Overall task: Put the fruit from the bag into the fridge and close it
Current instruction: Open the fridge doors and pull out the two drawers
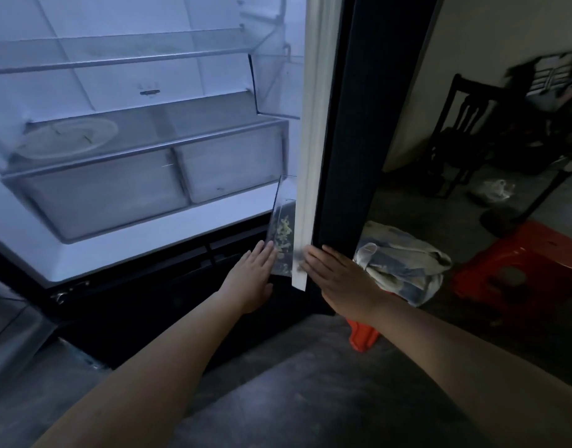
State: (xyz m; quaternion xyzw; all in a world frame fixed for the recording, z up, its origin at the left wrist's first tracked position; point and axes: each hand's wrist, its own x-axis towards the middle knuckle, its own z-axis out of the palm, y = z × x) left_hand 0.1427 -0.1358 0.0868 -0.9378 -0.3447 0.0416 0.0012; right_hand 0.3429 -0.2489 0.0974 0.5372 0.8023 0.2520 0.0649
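The fridge (155, 202) stands open, lit inside, with glass shelves and two closed drawers (116, 195). Its dark right door (346, 124) is swung out edge-on toward me. A clear door bin (283, 221) at the door's bottom holds something yellow-green (284, 229), blurred. My left hand (252, 276) lies flat with straight fingers against that bin's outer face. My right hand (336, 279) presses flat on the bottom edge of the door by the white seal. A cloth bag (404, 260) sits on the floor behind the door.
A pale plate (68, 140) lies on the shelf above the drawers. A red plastic stool (523, 270) stands right of the bag, a dark wooden chair (465, 134) further back, and a white plastic bag (494, 190) on the floor.
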